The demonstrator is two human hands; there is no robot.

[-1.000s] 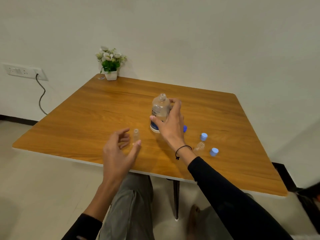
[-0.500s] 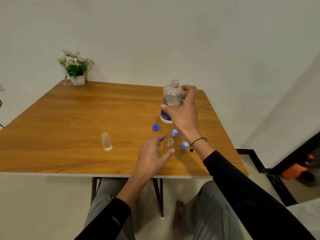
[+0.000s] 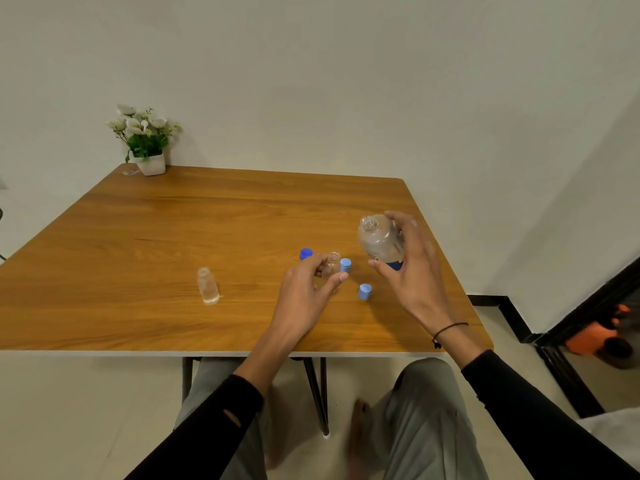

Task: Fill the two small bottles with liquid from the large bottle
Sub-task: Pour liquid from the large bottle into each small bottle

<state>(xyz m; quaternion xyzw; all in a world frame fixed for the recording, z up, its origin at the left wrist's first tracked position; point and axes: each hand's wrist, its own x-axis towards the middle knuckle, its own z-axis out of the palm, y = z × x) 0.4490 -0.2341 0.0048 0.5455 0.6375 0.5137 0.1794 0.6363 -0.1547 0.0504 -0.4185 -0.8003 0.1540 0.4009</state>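
Note:
My right hand (image 3: 412,271) grips the large clear bottle (image 3: 379,242), uncapped and tilted leftward above the table. My left hand (image 3: 304,296) pinches a small clear bottle (image 3: 333,263) that stands on the wooden table (image 3: 173,237), its mouth open. A second small bottle (image 3: 207,285) stands alone to the left, holding clear liquid. Two light-blue caps (image 3: 345,265) (image 3: 364,292) and a dark-blue cap (image 3: 306,253) lie on the table around my left hand.
A white pot of flowers (image 3: 147,147) stands at the table's far left corner. The table's near edge runs just behind my wrists. My knees show below it. An orange object (image 3: 602,337) lies on the floor at right.
The large bottle has tipped leftward and come lower. My left hand has closed on the small bottle between the caps. The camera view has shifted slightly.

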